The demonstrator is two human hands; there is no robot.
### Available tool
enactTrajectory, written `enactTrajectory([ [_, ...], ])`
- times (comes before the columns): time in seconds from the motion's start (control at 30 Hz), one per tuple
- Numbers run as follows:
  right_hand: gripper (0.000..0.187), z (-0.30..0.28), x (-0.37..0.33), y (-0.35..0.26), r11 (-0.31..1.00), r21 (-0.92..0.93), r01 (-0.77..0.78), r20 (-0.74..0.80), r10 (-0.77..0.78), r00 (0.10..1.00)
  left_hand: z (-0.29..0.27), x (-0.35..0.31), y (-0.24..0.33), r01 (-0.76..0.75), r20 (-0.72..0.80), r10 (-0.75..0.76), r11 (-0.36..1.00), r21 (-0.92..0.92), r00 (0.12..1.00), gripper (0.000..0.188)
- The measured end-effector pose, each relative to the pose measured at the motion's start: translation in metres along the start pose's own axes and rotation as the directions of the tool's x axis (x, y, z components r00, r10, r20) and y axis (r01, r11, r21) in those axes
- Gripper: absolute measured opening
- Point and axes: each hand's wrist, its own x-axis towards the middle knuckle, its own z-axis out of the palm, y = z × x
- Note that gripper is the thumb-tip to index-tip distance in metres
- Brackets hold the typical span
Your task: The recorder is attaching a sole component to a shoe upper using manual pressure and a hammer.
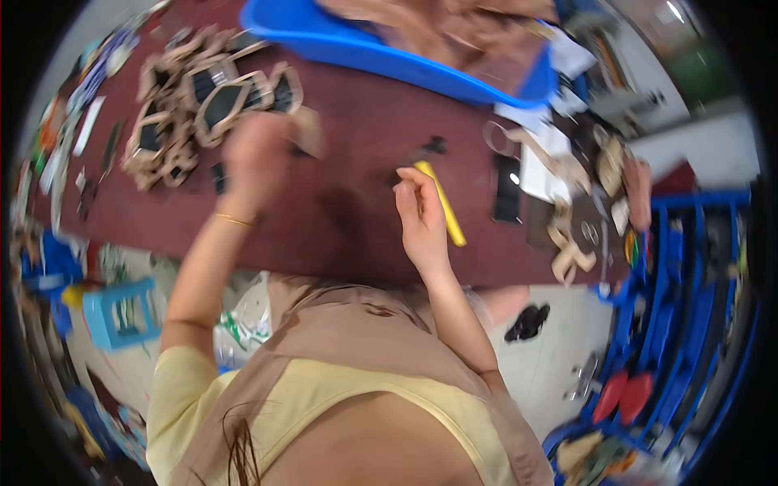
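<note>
My left hand (261, 158) is smeared by motion at the near right edge of a pile of dark pieces with beige edging (219, 105). A beige piece (308, 134) shows right beside its fingers; whether the hand grips it cannot be made out. My right hand (421, 217) is over the near middle of the table, fingers loosely bent and apart, with nothing seen in them. Just to its right lies a tool with a yellow handle (446, 206). The dark end (433, 147) beyond the handle is blurred.
A blue tub (389, 73) of brown material stands at the far side of the dark red table (340, 235). On the right lie a black phone (507, 188), papers, beige strips (567, 247) and scissors (589, 233). Blue racks (664, 316) stand at right, a blue stool (121, 312) at left.
</note>
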Motion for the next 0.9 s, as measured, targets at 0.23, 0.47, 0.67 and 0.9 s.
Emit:
enactTrajectory([
  [0.23,0.014,-0.159,-0.012,0.041,0.950,-0.299,-0.087,-0.496,-0.077,0.865,-0.021,0.016,-0.152,0.006,0.238,-0.085,0.949,0.315,0.968,0.038],
  [0.47,0.014,-0.282,0.004,0.059,0.376,-0.892,-0.251,-0.389,-0.355,0.850,-0.003,0.006,-0.089,0.198,0.043,-0.202,0.977,0.080,0.979,0.031],
  [0.67,0.020,-0.309,0.046,0.087,0.076,-0.906,-0.417,-0.421,-0.277,0.864,0.025,-0.008,0.003,-0.128,0.249,0.123,0.992,0.007,0.961,0.014],
  [0.9,0.010,-0.239,0.036,0.041,0.691,-0.722,0.027,-0.179,-0.224,0.958,0.094,-0.044,0.110,0.139,0.464,0.182,0.806,-0.575,0.867,0.012],
])
